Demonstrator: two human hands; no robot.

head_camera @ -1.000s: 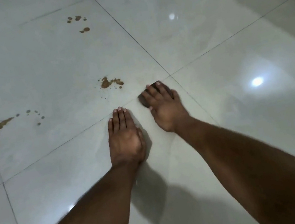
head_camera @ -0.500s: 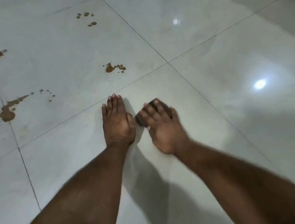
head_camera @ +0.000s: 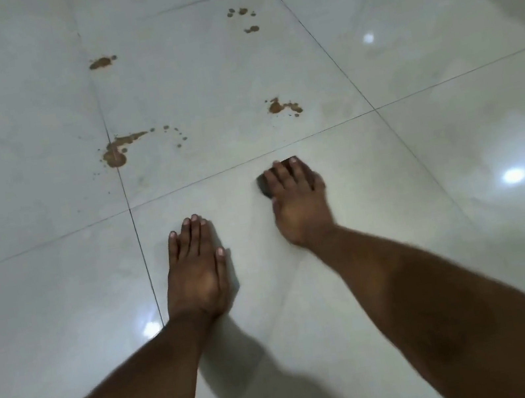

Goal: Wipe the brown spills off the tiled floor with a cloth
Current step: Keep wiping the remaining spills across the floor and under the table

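the right hand (head_camera: 297, 198) pressed flat fingers on the dark cloth (head_camera: 264, 184), left hand (head_camera: 196, 267) flat on the floor (head_camera: 451, 132); next wipe the nearest brown spill (head_camera: 282, 107).

glossy smooth tiled floor (head_camera: 451, 132), dark cloth (head_camera: 264, 184)

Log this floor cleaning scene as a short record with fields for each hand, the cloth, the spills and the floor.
left hand: flat on the floor, fingers straight
right hand: presses the cloth down
cloth: dark, mostly under the fingers
spills: brown patches on the tiles beyond both hands, none touching the cloth
floor: glossy pale tiles
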